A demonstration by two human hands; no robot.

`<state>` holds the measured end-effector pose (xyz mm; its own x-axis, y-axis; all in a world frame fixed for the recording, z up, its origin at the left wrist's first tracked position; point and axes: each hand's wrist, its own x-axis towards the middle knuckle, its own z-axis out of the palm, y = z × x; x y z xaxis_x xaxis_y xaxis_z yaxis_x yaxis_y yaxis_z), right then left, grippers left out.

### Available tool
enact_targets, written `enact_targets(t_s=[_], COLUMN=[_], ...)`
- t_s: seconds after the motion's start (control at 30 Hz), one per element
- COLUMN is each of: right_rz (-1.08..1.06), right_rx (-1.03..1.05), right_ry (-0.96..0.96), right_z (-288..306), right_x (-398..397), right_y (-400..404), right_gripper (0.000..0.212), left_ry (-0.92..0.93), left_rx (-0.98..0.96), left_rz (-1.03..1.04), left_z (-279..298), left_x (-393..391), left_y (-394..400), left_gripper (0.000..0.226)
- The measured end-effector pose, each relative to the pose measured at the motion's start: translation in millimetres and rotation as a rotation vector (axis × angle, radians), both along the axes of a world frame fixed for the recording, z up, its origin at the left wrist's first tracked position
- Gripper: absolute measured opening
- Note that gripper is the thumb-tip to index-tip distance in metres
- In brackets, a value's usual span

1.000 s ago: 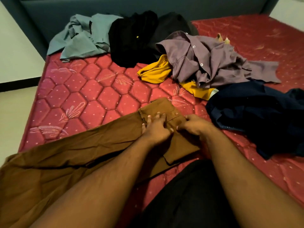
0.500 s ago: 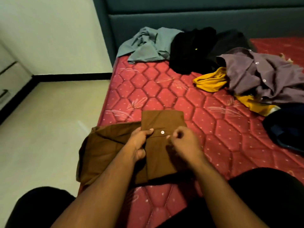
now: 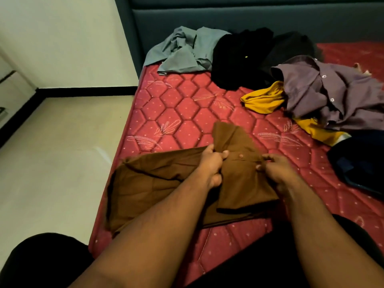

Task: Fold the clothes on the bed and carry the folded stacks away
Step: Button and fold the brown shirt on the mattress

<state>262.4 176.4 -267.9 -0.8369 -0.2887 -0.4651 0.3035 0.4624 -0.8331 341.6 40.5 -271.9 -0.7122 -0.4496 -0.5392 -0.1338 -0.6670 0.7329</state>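
Brown trousers [image 3: 158, 183] lie at the near left corner of the red mattress [image 3: 187, 113], their legs folded back on themselves. My left hand [image 3: 212, 165] grips the waistband on the left side of its button. My right hand [image 3: 276, 169] pinches the waistband on the right side. The top flap of the waist stands lifted between them. Unfolded clothes lie further back: a grey shirt [image 3: 187, 50], black garments [image 3: 245, 57], a purple button shirt [image 3: 332, 92], a yellow garment [image 3: 264, 100] and a navy garment [image 3: 361, 163] at the right.
A dark padded headboard [image 3: 249, 19] runs along the far side of the bed. Pale floor [image 3: 58, 152] lies left of the mattress, with a white wall and a black skirting behind it. My knees in black fill the bottom of the view.
The trousers' long leg, spread far left a second ago, now lies folded in. Both hands moved from pressing the waist flat to gripping it, and the waist flap has lifted. The camera turned left.
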Motion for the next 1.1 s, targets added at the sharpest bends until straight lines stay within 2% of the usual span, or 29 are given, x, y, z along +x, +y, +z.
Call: enact_targets(t_s=[0.17, 0.27, 0.37, 0.43, 0.53, 0.6, 0.7, 0.83, 1.0, 1.03, 1.1], right_rz=[-0.164, -0.011, 0.258, 0.451, 0.821, 0.924, 0.930, 0.930, 0.910, 0.942, 1.053], right_rx=[-0.244, -0.263, -0.282, -0.141, 0.324, 0.461, 0.551, 0.633, 0.597, 0.586, 0.609], right_ry=[-0.003, 0.071, 0.046, 0.149, 0.440, 0.562, 0.686, 0.729, 0.827, 0.838, 0.857], right_z=[28, 40, 38, 23, -9, -24, -35, -37, -26, -24, -25], right_x=[-14, 2, 39, 63, 102, 130, 152, 154, 134, 130, 126], right_y=[44, 37, 0, -23, -47, -60, -71, -72, -75, -75, -78], right_gripper=[0.013, 0.014, 0.010, 0.023, 0.062, 0.073, 0.079, 0.081, 0.079, 0.081, 0.082], left_ry=[0.090, 0.123, 0.059, 0.018, -0.032, -0.074, -0.093, -0.044, 0.028, -0.024, -0.261], left_rx=[0.043, 0.018, -0.060, -0.097, -0.141, -0.162, -0.190, -0.338, -0.400, -0.458, -0.813], left_rz=[-0.093, -0.096, -0.034, 0.027, 0.095, 0.111, 0.164, 0.271, 0.293, 0.283, 0.259], left_z=[33, 36, 30, 26, 19, 13, 3, -7, -1, 2, 9], left_x=[-29, 0, 57, 94, 135, 155, 168, 171, 168, 169, 172], left_y=[26, 7, -30, -55, -84, -97, -103, -97, -103, -103, -100], left_gripper=[0.024, 0.026, 0.026, 0.028, 0.033, 0.034, 0.040, 0.052, 0.075, 0.081, 0.083])
